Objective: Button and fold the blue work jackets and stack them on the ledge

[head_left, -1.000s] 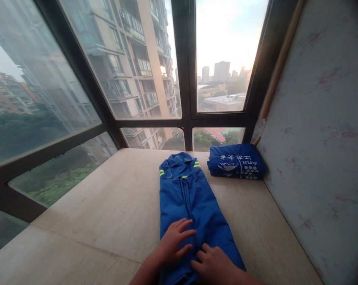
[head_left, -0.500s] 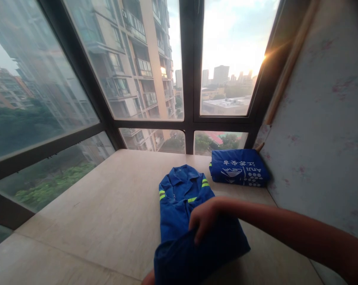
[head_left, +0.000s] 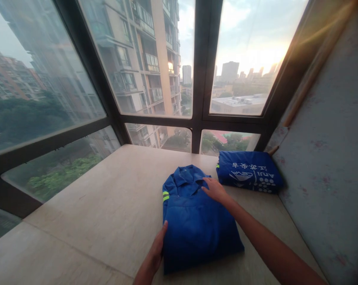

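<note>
A blue work jacket (head_left: 196, 225) lies folded on the pale stone sill, its lower part turned up over the chest. Its collar (head_left: 186, 176) faces the window, and a yellow-green striped sleeve band shows at the left. My right hand (head_left: 216, 190) rests open on the jacket near the collar's right side, fingers stretched out. Along the left edge of the folded cloth is my left hand (head_left: 158, 247), thumb extended against the side; its other fingers are mostly hidden. It looks open rather than gripping.
A second folded blue garment (head_left: 248, 172) with white printed lettering lies at the back right, against the papered wall (head_left: 330, 178). Dark window frames (head_left: 198, 134) border the stone sill (head_left: 107, 206). A thin wooden stick (head_left: 273, 150) pokes out behind the second garment.
The jacket's lower part, lifted in my right hand before, now lies flat over the chest. My right hand let go and moved toward the collar; my left hand came up along the left edge.
</note>
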A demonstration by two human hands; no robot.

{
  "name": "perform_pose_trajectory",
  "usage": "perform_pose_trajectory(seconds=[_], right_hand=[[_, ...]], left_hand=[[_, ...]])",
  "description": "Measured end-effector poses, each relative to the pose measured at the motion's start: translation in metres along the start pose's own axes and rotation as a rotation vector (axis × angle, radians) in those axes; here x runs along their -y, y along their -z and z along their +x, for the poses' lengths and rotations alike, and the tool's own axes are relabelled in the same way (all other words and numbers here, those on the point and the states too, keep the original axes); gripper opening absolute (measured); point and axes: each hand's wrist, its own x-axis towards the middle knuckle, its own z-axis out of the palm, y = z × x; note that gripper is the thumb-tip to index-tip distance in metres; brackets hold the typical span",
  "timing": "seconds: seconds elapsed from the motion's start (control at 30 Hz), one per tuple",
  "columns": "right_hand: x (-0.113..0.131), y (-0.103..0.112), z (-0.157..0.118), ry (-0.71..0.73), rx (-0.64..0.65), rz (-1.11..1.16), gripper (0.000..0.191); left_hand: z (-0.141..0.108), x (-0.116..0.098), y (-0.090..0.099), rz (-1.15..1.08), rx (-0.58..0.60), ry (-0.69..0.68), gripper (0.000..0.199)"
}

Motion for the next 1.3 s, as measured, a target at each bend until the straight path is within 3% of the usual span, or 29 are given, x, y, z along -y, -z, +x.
perform_pose_trajectory(seconds=[0.1, 0.2, 0.3, 0.47, 0.7, 0.83, 0.97, 1.1, 1.3], right_hand=[[-0.041, -0.003, -0.031, -0.218, -0.079, 0.162, 0.047], [-0.062, -0.01, -0.059, -0.339, -0.089, 0.336, 0.055], [-0.065, -0.016, -0.078, -0.346, -0.072, 0.468, 0.057], [-0.072, -0.026, -0.1, -0.329, -0.182, 0.711, 0.066], [-0.09, -0.048, -0.107, -0.436, -0.148, 0.665, 0.068], [-0.098, -0.044, -0.131, -0.403, -0.138, 0.748, 0.07], [-0.104, -0.038, -0.165, -0.297, -0.017, 0.823, 0.072], [-0.097, -0.028, -0.176, -0.237, -0.007, 0.683, 0.063], [-0.094, -0.04, -0.194, -0.277, -0.086, 0.468, 0.055]], left_hand=[[0.004, -0.001, -0.003, 0.012, -0.007, 0.007, 0.049], [0.01, -0.001, -0.007, 0.039, -0.063, -0.023, 0.046], [0.011, 0.002, -0.009, 0.039, -0.129, -0.12, 0.043], [-0.001, 0.019, 0.005, 0.036, -0.152, -0.219, 0.051], [0.004, 0.036, 0.013, 0.261, -0.274, -0.214, 0.026], [-0.008, 0.032, 0.012, 0.339, -0.311, -0.257, 0.034], [-0.03, 0.033, 0.014, 0.455, -0.329, -0.249, 0.048], [-0.043, 0.039, 0.013, 0.596, -0.335, -0.287, 0.063], [-0.04, 0.059, 0.018, 0.8, -0.527, -0.385, 0.061]])
